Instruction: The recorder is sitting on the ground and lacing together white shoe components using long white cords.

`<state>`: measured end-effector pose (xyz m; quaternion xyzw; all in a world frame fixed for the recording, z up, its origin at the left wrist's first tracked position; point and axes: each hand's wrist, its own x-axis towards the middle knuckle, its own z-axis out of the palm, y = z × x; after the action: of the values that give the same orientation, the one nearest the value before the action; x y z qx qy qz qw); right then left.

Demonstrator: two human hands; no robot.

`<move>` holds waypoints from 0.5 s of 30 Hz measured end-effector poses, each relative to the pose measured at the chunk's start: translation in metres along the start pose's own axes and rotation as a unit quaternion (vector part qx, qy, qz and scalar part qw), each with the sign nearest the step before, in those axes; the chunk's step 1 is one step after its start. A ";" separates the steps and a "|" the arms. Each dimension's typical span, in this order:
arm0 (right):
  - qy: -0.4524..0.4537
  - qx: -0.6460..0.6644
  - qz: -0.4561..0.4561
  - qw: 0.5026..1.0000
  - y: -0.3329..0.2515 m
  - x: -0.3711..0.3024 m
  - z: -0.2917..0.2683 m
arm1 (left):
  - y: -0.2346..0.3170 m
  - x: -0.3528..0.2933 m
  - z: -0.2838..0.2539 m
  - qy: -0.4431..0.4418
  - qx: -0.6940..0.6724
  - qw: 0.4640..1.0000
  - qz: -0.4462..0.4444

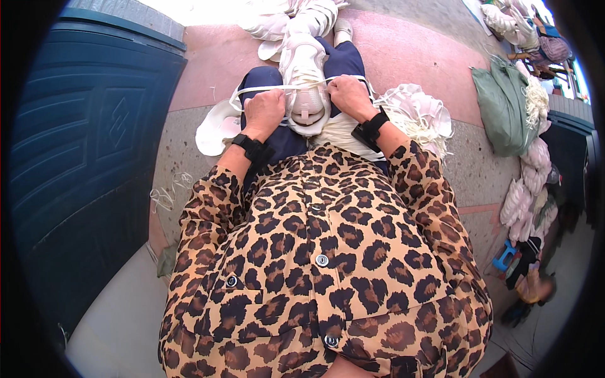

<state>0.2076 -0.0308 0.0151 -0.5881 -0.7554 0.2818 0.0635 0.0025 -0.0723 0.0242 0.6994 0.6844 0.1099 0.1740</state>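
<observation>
Between my knees lies a white shoe upper, its rounded heel end toward me and a small pale pink tab on it. A flat white shoelace runs taut across it from hand to hand. My left hand is closed in a fist round the lace, left of the upper. To the right, my right hand is closed on the lace's other side; the fingertips of both hands are hidden. More white shoe uppers stretch away in a row beyond this one.
White shoe pieces with loose laces are heaped by my right leg, and a white piece lies at my left. A dark blue panelled door stands left. Rightward are a green sack, pale bundles, a blue stool and another person.
</observation>
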 end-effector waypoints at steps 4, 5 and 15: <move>0.035 0.005 -0.005 0.999 0.000 -0.003 0.002 | 0.003 0.003 -0.003 0.003 0.035 0.999 0.021; 0.041 0.017 -0.001 0.999 -0.001 -0.004 0.002 | 0.003 0.003 -0.001 0.004 0.034 0.999 0.021; -0.010 0.021 -0.049 0.999 0.004 0.006 0.003 | 0.009 0.006 0.003 0.023 0.070 0.995 0.067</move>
<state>0.2078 -0.0261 0.0096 -0.5463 -0.7779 0.2995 0.0821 0.0124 -0.0663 0.0249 0.7512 0.6462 0.0894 0.1010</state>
